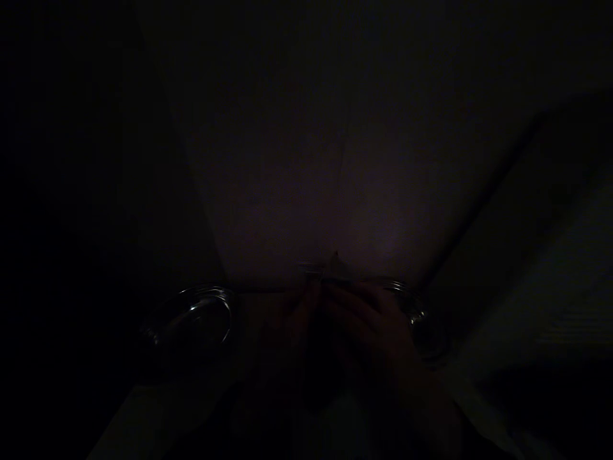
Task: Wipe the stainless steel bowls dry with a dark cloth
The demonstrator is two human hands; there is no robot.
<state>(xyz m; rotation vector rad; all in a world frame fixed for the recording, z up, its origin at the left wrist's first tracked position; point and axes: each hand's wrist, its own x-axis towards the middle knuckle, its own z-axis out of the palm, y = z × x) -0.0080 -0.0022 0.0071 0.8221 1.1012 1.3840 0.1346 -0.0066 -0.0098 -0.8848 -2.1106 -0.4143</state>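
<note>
The scene is very dark. My right hand [378, 322] shows dimly at the bottom centre, its fingers curled over a small object with a faint glint [330, 275] that I cannot make out. My left hand [299, 313] is barely visible just left of it, close against the same object; its fingers are lost in the dark. Both hands sit in front of a pale wall [335, 160].
A round shiny metal bowl or lid [191, 319] lies to the left of the hands. Another shiny rounded vessel [419, 316] sits just right of my right hand. A faint flat surface [158, 415] shows below. Everything else is black.
</note>
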